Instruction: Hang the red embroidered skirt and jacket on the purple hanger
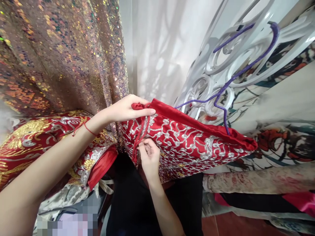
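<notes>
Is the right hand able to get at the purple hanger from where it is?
Probably yes: the purple hanger hangs uncovered on the white grille above the red garment, though the right hand is pinching a red cord.

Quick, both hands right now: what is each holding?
Left hand: closed on the top edge of the red dress.
Right hand: pinching a red string hanging from it.

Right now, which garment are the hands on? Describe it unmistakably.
Start at the white scrolled metal grille on the right; a thin purple hanger hooks onto it. From it hangs the red satin garment with silver embroidery, gripped by the left hand and right hand. Its silver swirls set it apart from the gold-embroidered red garment at left.
</notes>
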Demonstrator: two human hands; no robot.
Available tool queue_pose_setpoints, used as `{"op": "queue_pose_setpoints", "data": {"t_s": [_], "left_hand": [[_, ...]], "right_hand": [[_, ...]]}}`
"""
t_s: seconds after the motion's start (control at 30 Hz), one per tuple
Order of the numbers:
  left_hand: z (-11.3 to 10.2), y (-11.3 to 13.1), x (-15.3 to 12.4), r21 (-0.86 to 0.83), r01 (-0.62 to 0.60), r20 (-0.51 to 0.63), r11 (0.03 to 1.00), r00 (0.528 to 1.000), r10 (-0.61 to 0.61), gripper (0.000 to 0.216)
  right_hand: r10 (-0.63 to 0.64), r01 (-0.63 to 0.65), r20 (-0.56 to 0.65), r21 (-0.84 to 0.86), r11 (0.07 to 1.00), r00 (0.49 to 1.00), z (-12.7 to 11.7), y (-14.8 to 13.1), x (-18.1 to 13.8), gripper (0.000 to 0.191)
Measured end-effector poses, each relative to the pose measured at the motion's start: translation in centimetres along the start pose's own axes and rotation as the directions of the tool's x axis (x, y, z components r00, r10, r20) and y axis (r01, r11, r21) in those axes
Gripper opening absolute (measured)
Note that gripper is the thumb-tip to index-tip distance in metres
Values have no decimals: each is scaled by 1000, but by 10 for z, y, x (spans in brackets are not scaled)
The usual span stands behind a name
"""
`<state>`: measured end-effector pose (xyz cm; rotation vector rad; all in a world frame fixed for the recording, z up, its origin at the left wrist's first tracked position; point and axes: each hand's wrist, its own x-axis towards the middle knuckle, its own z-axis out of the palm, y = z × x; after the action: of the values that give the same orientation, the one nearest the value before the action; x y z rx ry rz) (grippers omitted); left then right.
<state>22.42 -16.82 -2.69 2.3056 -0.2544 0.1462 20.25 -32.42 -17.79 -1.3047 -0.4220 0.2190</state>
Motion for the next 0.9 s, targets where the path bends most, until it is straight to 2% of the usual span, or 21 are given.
{"op": "queue_pose_setpoints", "data": {"t_s": [0.23, 0.63, 0.8, 0.9], "left_hand": [[0, -1, 0, 16, -6, 10, 1000, 1000, 6, 34], [1, 0, -1, -7, -2, 21, 1000, 1000, 2, 32], [0, -1, 0, 15, -14, 24, 1000, 1000, 14, 36], [0, -1, 0, 37, -14, 32, 999, 999, 13, 39]], "right_hand": [[23, -25, 23, 75, 997, 999, -2, -4, 4, 17], [44, -39, -24, 165, 986, 999, -4, 2, 5, 20], [-22, 22, 50, 0, 1000, 998, -7, -19, 1, 18], [-59, 60, 17, -87, 994, 998, -5, -31, -3, 20]]}}
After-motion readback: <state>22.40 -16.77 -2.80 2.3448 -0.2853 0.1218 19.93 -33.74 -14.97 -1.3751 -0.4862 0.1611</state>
